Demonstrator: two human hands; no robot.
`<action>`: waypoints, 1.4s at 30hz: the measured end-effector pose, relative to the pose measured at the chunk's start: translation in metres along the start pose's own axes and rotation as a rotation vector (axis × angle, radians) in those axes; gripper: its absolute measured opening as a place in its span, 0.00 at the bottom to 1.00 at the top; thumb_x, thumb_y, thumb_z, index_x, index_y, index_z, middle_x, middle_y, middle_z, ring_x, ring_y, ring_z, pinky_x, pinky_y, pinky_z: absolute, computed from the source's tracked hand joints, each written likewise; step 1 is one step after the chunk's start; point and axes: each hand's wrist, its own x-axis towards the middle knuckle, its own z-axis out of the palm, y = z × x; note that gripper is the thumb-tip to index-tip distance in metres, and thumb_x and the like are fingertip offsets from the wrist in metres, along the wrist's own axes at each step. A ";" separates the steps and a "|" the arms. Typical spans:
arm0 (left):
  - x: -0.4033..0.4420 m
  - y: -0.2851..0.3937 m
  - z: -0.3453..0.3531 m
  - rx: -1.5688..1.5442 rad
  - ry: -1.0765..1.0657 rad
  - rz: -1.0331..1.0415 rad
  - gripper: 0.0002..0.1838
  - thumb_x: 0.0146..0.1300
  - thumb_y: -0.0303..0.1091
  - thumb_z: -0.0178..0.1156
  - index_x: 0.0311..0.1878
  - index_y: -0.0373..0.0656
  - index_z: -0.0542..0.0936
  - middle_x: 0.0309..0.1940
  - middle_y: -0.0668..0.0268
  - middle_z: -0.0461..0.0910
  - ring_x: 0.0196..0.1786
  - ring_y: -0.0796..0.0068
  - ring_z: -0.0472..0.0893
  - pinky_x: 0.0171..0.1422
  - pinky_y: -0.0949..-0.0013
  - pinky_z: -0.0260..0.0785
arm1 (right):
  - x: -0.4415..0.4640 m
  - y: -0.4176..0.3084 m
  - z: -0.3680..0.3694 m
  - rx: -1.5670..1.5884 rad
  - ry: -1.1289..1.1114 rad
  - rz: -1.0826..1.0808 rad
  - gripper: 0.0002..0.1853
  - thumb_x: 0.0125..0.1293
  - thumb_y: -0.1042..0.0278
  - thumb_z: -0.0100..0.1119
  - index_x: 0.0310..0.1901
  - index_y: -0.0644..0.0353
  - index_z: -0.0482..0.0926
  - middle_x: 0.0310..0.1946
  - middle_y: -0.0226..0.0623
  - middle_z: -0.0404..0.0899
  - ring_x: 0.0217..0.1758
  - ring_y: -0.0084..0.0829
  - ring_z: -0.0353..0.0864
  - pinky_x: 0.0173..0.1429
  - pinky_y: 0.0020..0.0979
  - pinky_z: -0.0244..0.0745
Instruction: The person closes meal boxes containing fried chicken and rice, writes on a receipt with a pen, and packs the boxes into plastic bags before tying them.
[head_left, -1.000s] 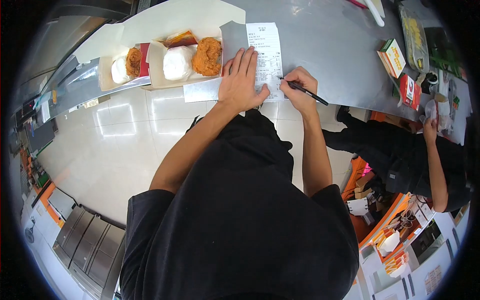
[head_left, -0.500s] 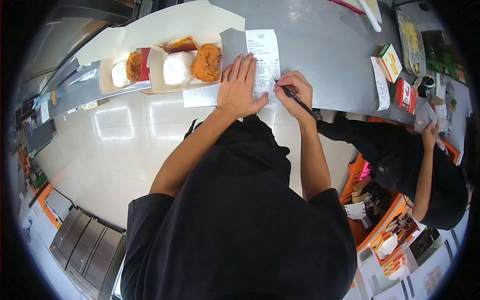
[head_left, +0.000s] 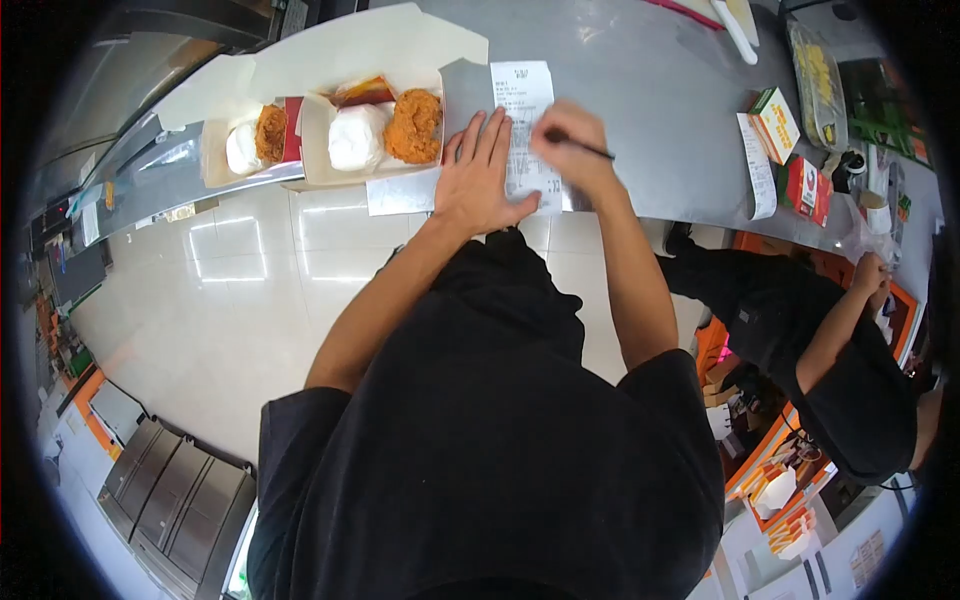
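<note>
My left hand lies flat with fingers spread on the left edge of a long printed receipt on the metal counter. Blurred by motion, my right hand is closed round a black pen over the receipt's right side. Left of my left hand stands an open box with a round white wrapped item, a piece of fried chicken and a red-orange packet. A second open box beside it holds a white wrapped item and fried chicken.
On the counter's right are a second receipt, a green-and-orange carton, a red box and a clear tray of yellow food. A white-handled utensil lies at the top. A co-worker in black stands right, holding clear plastic.
My right hand has moved up and slightly left with the pen. My left hand has stayed on the receipt. The co-worker's arm and body have shifted, and the second receipt has come into fuller view.
</note>
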 end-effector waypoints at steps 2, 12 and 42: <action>0.000 -0.002 0.001 -0.032 -0.026 -0.019 0.60 0.51 0.64 0.69 0.79 0.32 0.59 0.81 0.51 0.57 0.83 0.49 0.55 0.82 0.46 0.50 | -0.022 -0.010 -0.013 0.031 -0.193 0.002 0.05 0.54 0.79 0.68 0.29 0.63 0.79 0.28 0.31 0.77 0.29 0.22 0.77 0.34 0.26 0.73; 0.048 0.025 0.007 0.005 -0.118 -0.003 0.60 0.49 0.60 0.69 0.80 0.32 0.58 0.83 0.53 0.52 0.85 0.46 0.47 0.82 0.32 0.37 | -0.013 0.011 -0.084 -0.191 0.152 0.301 0.07 0.68 0.70 0.60 0.44 0.62 0.77 0.32 0.45 0.84 0.33 0.39 0.86 0.36 0.38 0.78; 0.017 0.020 -0.052 -0.564 0.495 0.175 0.15 0.60 0.25 0.68 0.52 0.39 0.85 0.50 0.56 0.85 0.55 0.51 0.84 0.62 0.54 0.76 | 0.029 0.003 -0.074 -0.199 0.186 0.084 0.21 0.73 0.66 0.66 0.65 0.59 0.81 0.54 0.42 0.86 0.59 0.31 0.84 0.57 0.31 0.78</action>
